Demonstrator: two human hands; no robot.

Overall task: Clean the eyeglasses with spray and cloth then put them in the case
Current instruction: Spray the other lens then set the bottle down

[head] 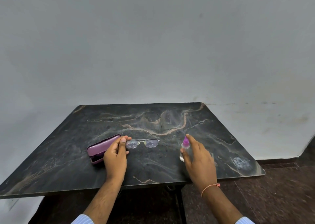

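Thin metal-framed eyeglasses are held up over the dark marbled table, lenses facing me with droplets on the left lens. My left hand pinches the left end of the frame between thumb and fingers. My right hand holds a small clear spray bottle with a purple top, the index finger resting on the nozzle, to the right of the glasses. A purple glasses case lies open on the table just left of my left hand. No cloth is visible.
The table stands against a plain grey wall. A whitish smudge marks the table near its right corner. Dark tiled floor shows at the right and below the table's front edge.
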